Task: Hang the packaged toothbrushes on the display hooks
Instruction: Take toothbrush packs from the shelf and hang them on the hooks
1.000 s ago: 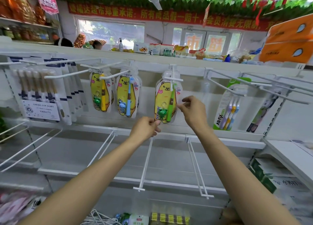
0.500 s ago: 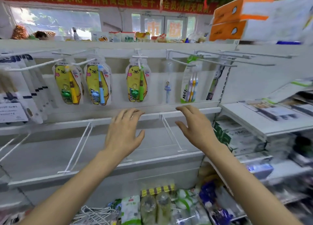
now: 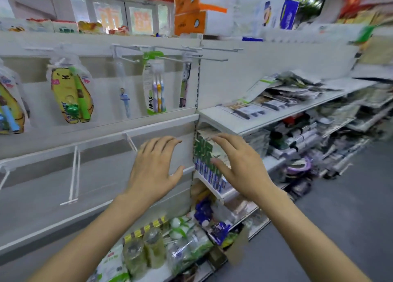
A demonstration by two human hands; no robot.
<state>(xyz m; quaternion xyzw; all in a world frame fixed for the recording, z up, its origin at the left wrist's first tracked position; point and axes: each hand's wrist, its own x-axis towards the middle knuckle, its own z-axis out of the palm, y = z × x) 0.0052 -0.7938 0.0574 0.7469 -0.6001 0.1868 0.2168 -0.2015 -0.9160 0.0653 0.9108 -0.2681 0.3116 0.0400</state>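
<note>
Left hand (image 3: 152, 171), right hand (image 3: 242, 167) empty, bear toothbrush pack (image 3: 71, 94) hung well up-left

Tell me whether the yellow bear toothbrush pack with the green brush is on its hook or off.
On. The yellow bear pack hangs from a hook on the top rail; neither hand touches it.

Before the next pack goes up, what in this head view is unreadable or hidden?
- Goods on the right-hand shelves: motion blur, cannot be identified.
- Blue-brush bear pack: cut by the left edge.
- Dark toothbrush pack: seen edge-on, front hidden.
- Packs behind the green-brush bear pack: count hidden.
- Left hand and right hand hold nothing.
</note>
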